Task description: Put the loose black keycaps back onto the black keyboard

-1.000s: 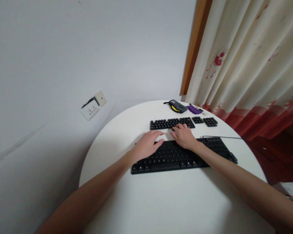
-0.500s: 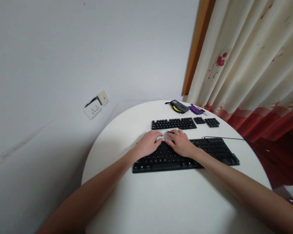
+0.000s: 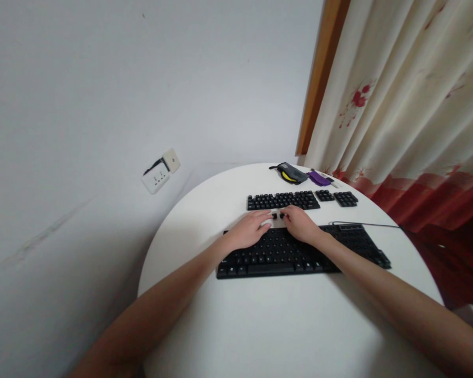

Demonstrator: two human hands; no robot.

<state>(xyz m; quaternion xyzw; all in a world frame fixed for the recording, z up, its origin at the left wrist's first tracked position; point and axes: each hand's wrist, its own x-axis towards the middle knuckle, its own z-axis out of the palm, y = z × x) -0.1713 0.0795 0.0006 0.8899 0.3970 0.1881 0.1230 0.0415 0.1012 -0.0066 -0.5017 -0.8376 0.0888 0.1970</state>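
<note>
Keycaps [image 3: 275, 216], two, black: just beyond keyboard [image 3: 276, 257] on white table [image 3: 291, 315]. Left hand [image 3: 249, 230]: thumb and fingers spread, fingertips at left keycap. Right hand [image 3: 298, 224]: fingers curled at right keycap; pinch cannot be told. Step, apparently: handling single keycaps; next move calls for precise fingertips.

The person is leaning both forearms over a round white table [image 3: 291, 320]. The left hand [image 3: 252, 229] is hanging above the left part of a black keyboard [image 3: 271, 258], its thumb standing apart from its fingers. Its fingertips are reaching beside one small black key [image 3: 275, 216]. The right hand [image 3: 300, 226] is bringing its fingertips to a second key [image 3: 282, 215]; whether they are gripping it, I am not able to tell. Beyond, a long block of keycaps [image 3: 281, 201] is lying before a dark pouch [image 3: 294, 173] and a purple cloth [image 3: 319, 178].
</note>
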